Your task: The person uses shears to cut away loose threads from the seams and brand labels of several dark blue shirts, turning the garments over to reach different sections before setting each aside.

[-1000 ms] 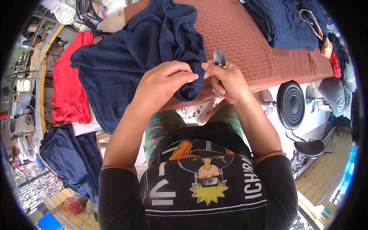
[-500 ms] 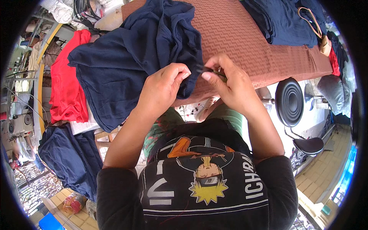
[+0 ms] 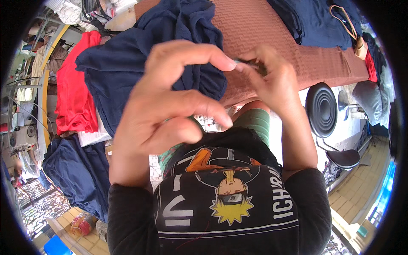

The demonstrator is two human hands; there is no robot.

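My left hand [image 3: 170,93] is raised in front of me, its fingers apart and nothing seen in them. One of its fingertips comes close to the fingers of my right hand [image 3: 276,78]; whether they touch I cannot tell. Closed fingers of the right hand pinch a small dark tool [image 3: 262,68], blurred and mostly hidden. Behind and below the left hand, a rumpled navy cloth [image 3: 114,63] lies over the left part of a table with a brown zigzag-patterned cover [image 3: 242,29].
Folded navy fabric [image 3: 314,25] lies at the far right, with a tan strap and tag [image 3: 361,49] beside it. Red satiny cloth [image 3: 76,89] and more navy cloth [image 3: 78,170] are at my left. A round black stool seat [image 3: 321,109] stands right of the table.
My left hand has risen and come nearer, and its pinched fingers have spread. The right hand has lifted slightly and moved right, still holding the dark tool.
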